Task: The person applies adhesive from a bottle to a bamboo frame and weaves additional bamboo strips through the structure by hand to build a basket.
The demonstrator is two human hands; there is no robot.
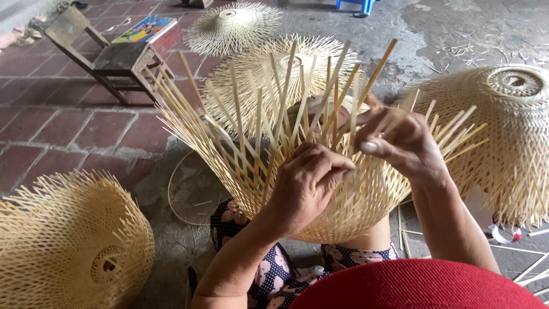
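A half-woven bamboo shade (343, 212) rests on my lap, its loose pale strips (257, 114) sticking up and fanning outward. My left hand (306, 186) presses on the woven wall, fingers pinched on a strip near the rim. My right hand (400, 140) sits at the top right edge, thumb and fingers closed around upright strips. The far side of the shade is hidden behind the strips and my hands.
Finished woven bamboo shades lie around: one at the bottom left (68, 246), one at the right (509, 131), two at the back (234, 26). A small wooden chair (108, 57) with a colourful book (146, 28) stands on the brick floor. Loose strips (532, 269) lie at right.
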